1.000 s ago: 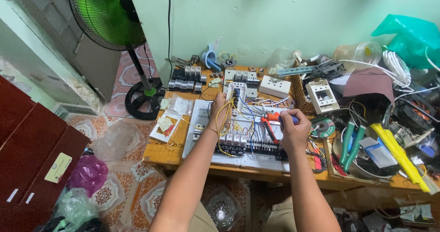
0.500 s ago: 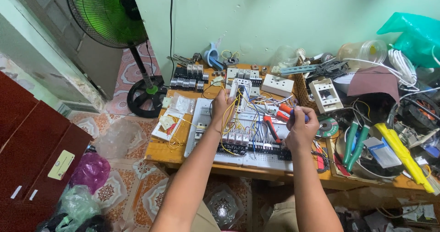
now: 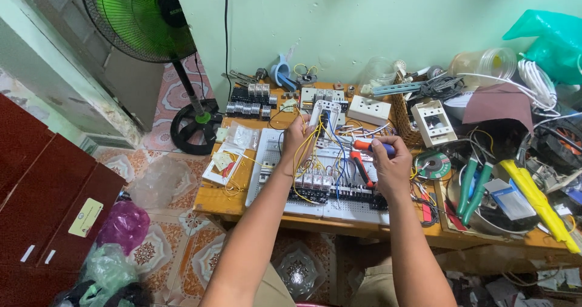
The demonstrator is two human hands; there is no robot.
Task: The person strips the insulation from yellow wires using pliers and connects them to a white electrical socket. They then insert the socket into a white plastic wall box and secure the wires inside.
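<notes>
Two fists: left hand (image 3: 297,142) pinches thin yellow wires (image 3: 310,146), right hand (image 3: 388,161) grips an orange-handled screwdriver (image 3: 364,145).

A pale yellow oval-marked label (image 3: 85,217) sticks on the dark red cabinet (image 3: 42,198); clear packets (image 3: 241,136) lie on the bench.

Materials, bench area
Bench (image 3: 218,201) varnished wood, glossy; wiring panel (image 3: 339,207) matt white plastic; screwdriver (image 3: 370,145) handle smooth orange plastic

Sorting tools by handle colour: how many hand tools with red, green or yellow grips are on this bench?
Red-handled screwdriver, in the right hand: 1
Red-handled pliers on the panel: 1
Green-handled pliers: 1
Yellow-handled tool: 1
Total: 4
</notes>
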